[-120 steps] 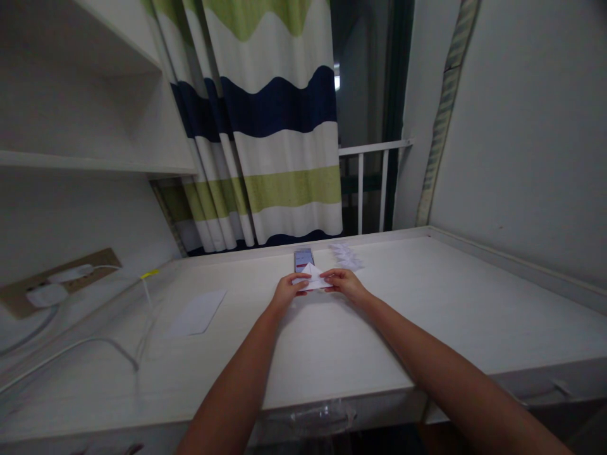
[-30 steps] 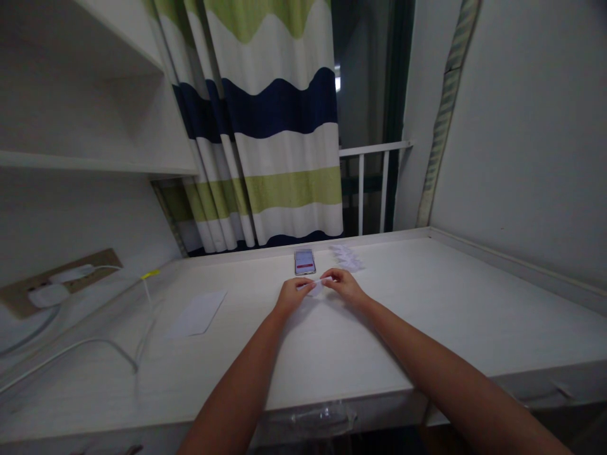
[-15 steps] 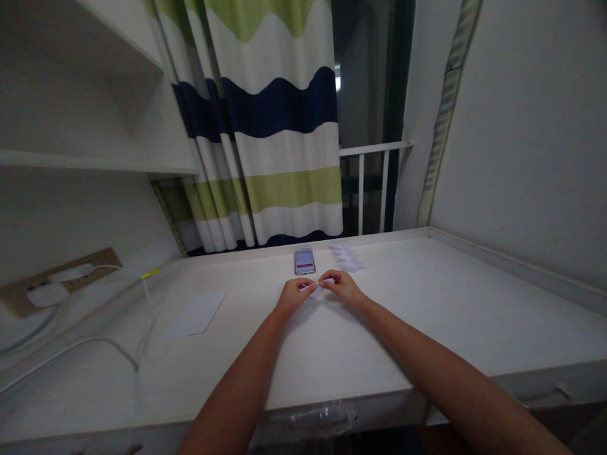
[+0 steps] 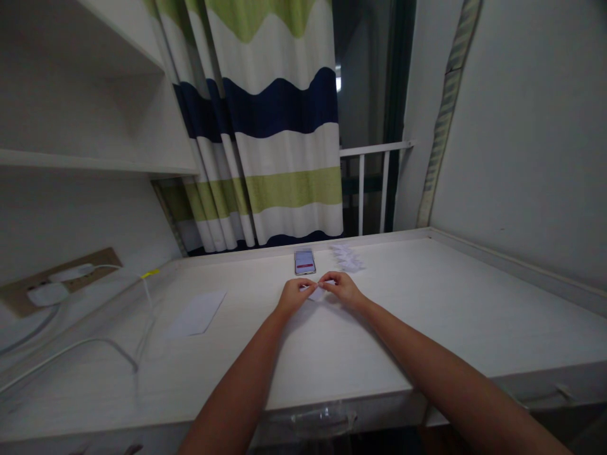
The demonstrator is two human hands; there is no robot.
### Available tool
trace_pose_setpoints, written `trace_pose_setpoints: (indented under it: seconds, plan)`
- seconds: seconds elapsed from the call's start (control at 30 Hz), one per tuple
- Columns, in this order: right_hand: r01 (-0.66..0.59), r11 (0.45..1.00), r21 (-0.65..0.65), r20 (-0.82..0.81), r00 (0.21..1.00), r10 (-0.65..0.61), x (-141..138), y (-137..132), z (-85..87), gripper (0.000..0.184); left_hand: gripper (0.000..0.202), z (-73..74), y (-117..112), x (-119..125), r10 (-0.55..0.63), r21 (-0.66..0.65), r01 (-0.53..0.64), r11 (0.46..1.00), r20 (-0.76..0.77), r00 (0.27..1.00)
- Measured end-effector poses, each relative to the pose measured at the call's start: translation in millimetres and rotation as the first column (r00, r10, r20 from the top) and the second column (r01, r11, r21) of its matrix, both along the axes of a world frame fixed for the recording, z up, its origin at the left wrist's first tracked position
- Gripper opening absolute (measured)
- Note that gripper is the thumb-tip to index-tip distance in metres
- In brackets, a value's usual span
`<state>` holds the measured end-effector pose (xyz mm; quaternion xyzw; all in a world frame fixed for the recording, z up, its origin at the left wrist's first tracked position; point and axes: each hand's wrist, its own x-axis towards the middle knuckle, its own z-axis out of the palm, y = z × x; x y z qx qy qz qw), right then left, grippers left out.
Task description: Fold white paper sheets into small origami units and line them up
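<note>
Between my two hands is a small piece of white paper (image 4: 315, 294), partly covered by the fingers. My left hand (image 4: 293, 296) pinches its left side between thumb and fingers. Opposite it, my right hand (image 4: 344, 288) grips the paper the same way, with the fingertips of both hands almost meeting. Just beyond the hands lies a phone (image 4: 304, 261) with its screen lit. Several folded white paper pieces (image 4: 346, 258) sit in a row to the right of the phone.
A stack or sheet of white paper (image 4: 198, 314) lies on the left of the white desk (image 4: 455, 316). White cables (image 4: 109, 341) run from a wall socket (image 4: 61, 281) at the left. A striped curtain (image 4: 294, 189) hangs behind the desk, and shelves (image 4: 95, 161) overhang the left side.
The paper between my hands has tilted slightly, so more of its face shows below the fingertips. My hands have barely shifted.
</note>
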<state>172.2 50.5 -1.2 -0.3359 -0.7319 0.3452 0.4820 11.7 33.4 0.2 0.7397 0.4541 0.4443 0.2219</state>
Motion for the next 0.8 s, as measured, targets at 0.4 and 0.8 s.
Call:
trace_pose_setpoints:
  seconds: [0.4,0.8]
  plan:
    - [0.012,0.994,-0.108,-0.091,0.996,-0.022,-2.3,6.1,-6.4,0.018,0.019,-0.1,2.2,-2.6,0.048,0.006,-0.048,0.999,0.064,0.997]
    - [0.039,0.99,-0.133,-0.124,0.991,-0.055,1.2,9.4,-7.4,0.025,0.017,0.3,2.5,-5.3,0.105,0.051,-0.11,0.993,0.082,0.991]
